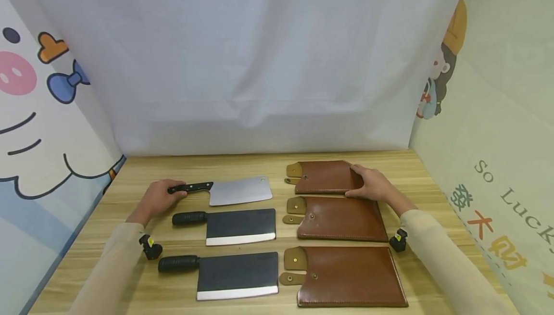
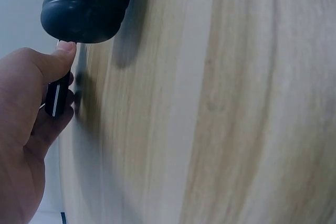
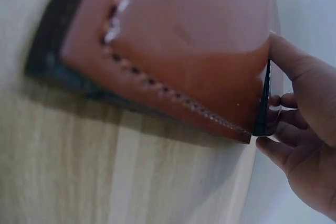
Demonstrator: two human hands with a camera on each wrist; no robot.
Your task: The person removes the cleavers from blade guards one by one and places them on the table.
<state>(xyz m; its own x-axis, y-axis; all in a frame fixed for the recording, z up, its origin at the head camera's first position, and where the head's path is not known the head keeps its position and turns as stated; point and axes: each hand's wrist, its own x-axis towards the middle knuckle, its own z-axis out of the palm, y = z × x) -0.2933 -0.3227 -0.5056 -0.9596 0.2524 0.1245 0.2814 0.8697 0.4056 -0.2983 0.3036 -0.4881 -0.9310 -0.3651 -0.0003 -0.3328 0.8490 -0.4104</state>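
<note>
My left hand (image 1: 159, 198) holds the black handle (image 2: 58, 95) of the farthest cleaver (image 1: 240, 191), thumb on one side and fingers curled round the other. That cleaver has a plain silver blade pointing right. My right hand (image 1: 373, 184) grips the right end of the farthest brown leather knife sheath (image 1: 326, 176), thumb at its near edge and fingers at its far edge. In the right wrist view, the fingers (image 3: 294, 116) hold that sheath's end, partly behind the middle sheath (image 3: 189, 40). The sheath's tan flap and strap face the cleaver's blade tip.
Two dark-bladed cleavers, a middle one (image 1: 240, 223) and a near one (image 1: 238, 274), lie below with handles left. A middle sheath (image 1: 342, 220) and a near sheath (image 1: 352, 276) lie opposite them on the wooden table (image 1: 130, 175). A white cloth (image 1: 268, 65) hangs behind; printed panels stand at both sides.
</note>
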